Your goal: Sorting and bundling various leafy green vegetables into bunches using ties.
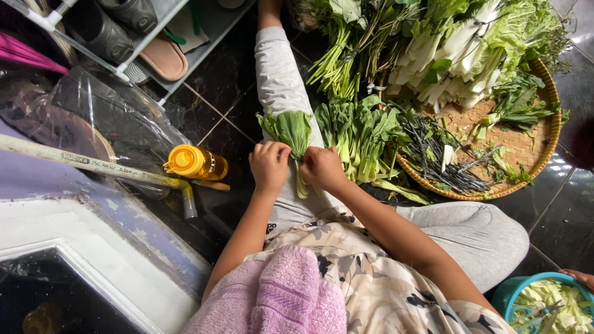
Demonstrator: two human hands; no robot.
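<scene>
On a dark tiled floor [216, 117], my left hand [269, 166] and right hand [322, 168] pinch one bok choy [291, 133]; a pile [359, 133] beside my leg waits.

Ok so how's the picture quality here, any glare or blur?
Head view: sharp on both hands, the left hand and right hand, and the leafy green; glare on the glossy dark floor tiles and the clear plastic sheet; edges bend slightly.
</scene>
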